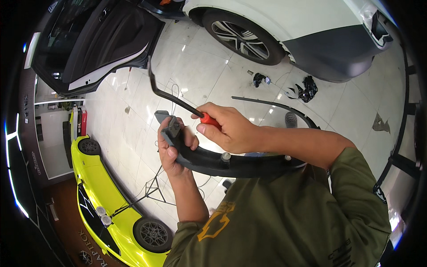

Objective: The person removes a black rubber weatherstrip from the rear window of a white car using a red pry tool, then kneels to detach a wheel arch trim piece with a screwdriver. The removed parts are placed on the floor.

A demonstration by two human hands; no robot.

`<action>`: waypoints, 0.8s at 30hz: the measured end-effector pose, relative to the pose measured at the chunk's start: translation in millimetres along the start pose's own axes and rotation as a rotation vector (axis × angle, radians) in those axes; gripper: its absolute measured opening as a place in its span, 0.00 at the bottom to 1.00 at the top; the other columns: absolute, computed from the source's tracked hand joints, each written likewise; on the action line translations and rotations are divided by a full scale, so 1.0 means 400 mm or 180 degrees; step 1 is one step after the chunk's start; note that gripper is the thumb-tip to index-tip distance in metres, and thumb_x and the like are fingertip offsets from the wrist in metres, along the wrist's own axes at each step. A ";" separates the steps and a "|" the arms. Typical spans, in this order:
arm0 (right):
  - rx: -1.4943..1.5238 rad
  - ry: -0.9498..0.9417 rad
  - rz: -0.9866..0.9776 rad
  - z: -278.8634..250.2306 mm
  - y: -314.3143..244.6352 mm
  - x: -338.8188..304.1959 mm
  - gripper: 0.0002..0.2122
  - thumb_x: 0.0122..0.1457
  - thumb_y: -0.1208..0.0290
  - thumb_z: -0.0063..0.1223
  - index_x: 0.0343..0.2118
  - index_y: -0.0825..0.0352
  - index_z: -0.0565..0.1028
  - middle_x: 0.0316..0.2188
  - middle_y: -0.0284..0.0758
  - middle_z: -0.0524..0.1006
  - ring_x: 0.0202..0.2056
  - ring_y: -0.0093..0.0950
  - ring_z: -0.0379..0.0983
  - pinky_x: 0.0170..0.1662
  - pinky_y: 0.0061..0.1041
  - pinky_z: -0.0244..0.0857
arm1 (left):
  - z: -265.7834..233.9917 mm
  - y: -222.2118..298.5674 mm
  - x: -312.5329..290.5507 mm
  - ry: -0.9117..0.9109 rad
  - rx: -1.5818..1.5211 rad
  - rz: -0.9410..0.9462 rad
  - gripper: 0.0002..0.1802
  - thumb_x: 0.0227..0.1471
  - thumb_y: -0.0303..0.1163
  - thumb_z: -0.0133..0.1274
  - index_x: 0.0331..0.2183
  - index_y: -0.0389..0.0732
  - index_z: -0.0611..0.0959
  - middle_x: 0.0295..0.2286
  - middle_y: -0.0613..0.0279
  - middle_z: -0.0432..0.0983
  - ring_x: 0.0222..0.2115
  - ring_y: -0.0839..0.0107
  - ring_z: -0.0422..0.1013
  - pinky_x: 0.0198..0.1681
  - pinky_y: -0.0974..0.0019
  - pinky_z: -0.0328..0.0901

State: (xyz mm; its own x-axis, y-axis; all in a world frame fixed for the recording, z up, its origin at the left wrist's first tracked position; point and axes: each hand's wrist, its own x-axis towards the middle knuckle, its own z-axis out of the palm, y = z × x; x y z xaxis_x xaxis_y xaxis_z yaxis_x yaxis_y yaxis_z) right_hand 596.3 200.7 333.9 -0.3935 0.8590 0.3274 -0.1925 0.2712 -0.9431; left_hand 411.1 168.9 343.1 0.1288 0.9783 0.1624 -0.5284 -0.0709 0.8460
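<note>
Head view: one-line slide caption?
Left hand holds an arched black trim piece; right hand grips a red-handled bent-shaft tool near a white car.

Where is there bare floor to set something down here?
Mostly bare: the tiled floor between the dark door and the white car's wheel; also between that door and the yellow car. Crowded: below the bumper, with black plastic scraps and a curved strip.

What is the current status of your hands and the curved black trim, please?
Right hand gripping red-handled tool. Left hand holding curved black trim near one end. Tool's bent tip clear of trim. Crumpled black plastic on floor, apart from both hands.
</note>
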 end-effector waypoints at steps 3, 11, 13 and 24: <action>-0.0218 0.0218 -0.0364 0.003 0.014 -0.009 0.12 0.60 0.74 0.44 0.44 0.73 0.65 0.25 0.38 0.70 0.24 0.29 0.67 0.29 0.27 0.62 | 0.002 0.000 0.006 0.0027 -0.0020 -0.0010 0.39 0.46 0.40 0.58 0.56 0.40 0.61 0.44 0.53 0.64 0.27 0.72 0.61 0.26 0.73 0.62; -0.0834 -0.0645 0.0177 0.011 0.055 0.006 0.10 0.58 0.70 0.44 0.38 0.72 0.65 0.26 0.48 0.73 0.28 0.45 0.72 0.32 0.38 0.64 | 0.031 0.002 0.008 0.0181 -0.0362 -0.0113 0.42 0.41 0.39 0.63 0.55 0.38 0.64 0.42 0.53 0.67 0.26 0.70 0.65 0.23 0.72 0.62; -0.0386 -0.0246 0.0229 0.009 0.015 0.017 0.11 0.58 0.70 0.45 0.38 0.73 0.66 0.26 0.48 0.74 0.27 0.43 0.73 0.32 0.37 0.64 | 0.023 -0.002 0.000 0.0103 -0.0455 -0.0138 0.42 0.42 0.39 0.63 0.56 0.39 0.63 0.43 0.52 0.67 0.26 0.71 0.65 0.24 0.72 0.63; 0.1828 -0.0749 0.0937 -0.012 -0.063 0.060 0.15 0.58 0.72 0.52 0.48 0.68 0.68 0.33 0.31 0.73 0.19 0.16 0.67 0.20 0.14 0.62 | -0.002 -0.008 -0.016 -0.0247 -0.1093 -0.0140 0.36 0.46 0.41 0.59 0.55 0.45 0.65 0.49 0.49 0.62 0.26 0.71 0.64 0.25 0.72 0.64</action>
State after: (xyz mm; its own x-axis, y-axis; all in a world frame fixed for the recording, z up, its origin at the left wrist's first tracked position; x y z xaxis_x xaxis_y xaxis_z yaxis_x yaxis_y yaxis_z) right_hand 596.0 216.5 365.4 -0.6748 0.7269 0.1274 -0.4681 -0.2881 -0.8354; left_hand 411.2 163.0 338.9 0.2143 0.9602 0.1790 -0.7706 0.0536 0.6350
